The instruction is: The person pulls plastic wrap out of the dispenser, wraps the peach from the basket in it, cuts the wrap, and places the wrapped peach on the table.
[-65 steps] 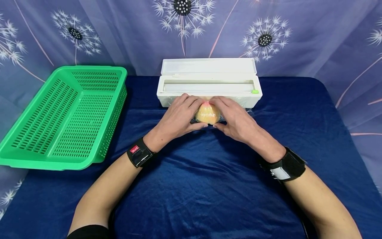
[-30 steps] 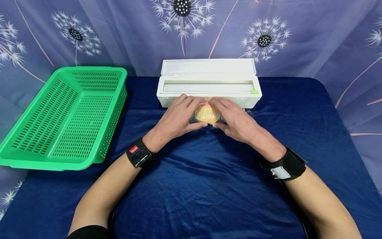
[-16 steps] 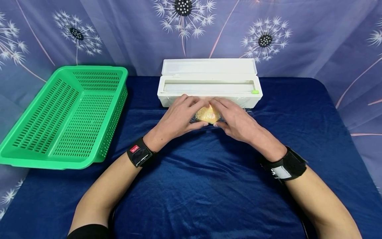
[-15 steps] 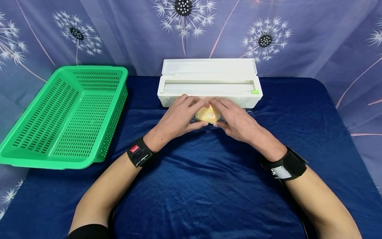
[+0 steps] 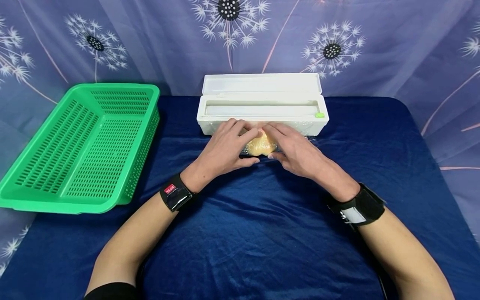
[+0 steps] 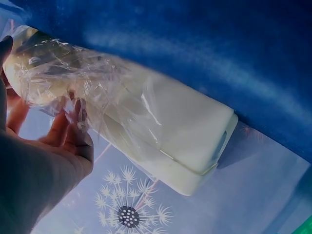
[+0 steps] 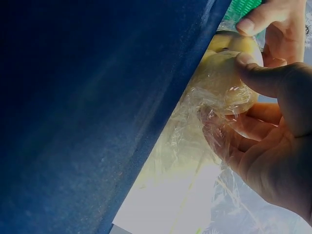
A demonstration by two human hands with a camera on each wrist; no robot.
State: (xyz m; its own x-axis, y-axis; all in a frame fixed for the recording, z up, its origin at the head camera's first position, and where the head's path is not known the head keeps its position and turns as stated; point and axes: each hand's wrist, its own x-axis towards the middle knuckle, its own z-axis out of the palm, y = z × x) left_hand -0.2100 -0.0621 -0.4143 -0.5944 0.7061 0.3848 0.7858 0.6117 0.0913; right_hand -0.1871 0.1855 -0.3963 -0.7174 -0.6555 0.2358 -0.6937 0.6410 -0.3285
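A yellow apple [image 5: 259, 146] with a pinkish top lies wrapped in clear cling film [image 7: 195, 112], against the front of a white cling film dispenser [image 5: 210, 125]. My left hand [image 5: 224, 149] curves round the apple's left side, fingers over the top, its thumb low and a little away in the head view. From the right, my right hand [image 5: 298, 150] holds the apple with its thumb [image 7: 261, 78] on the near side and fingers behind. Film stretches from the fruit up to the dispenser, gathered in wrinkles around the fingers. Fingertips behind the apple are partly hidden in the head view.
The dispenser's lid [image 5: 262, 84] stands raised at the back, and a green slider [image 5: 319, 115] sits at its right end. To the left is a green perforated basket [image 5: 148, 137]. Blue cloth [image 5: 255, 233] covers the table; a dandelion-patterned curtain [image 5: 157, 41] hangs behind.
My left thumb has moved slightly down and away from the apple, and the left fingers have shifted over its top. The apple is turned a little. My right hand has barely moved.
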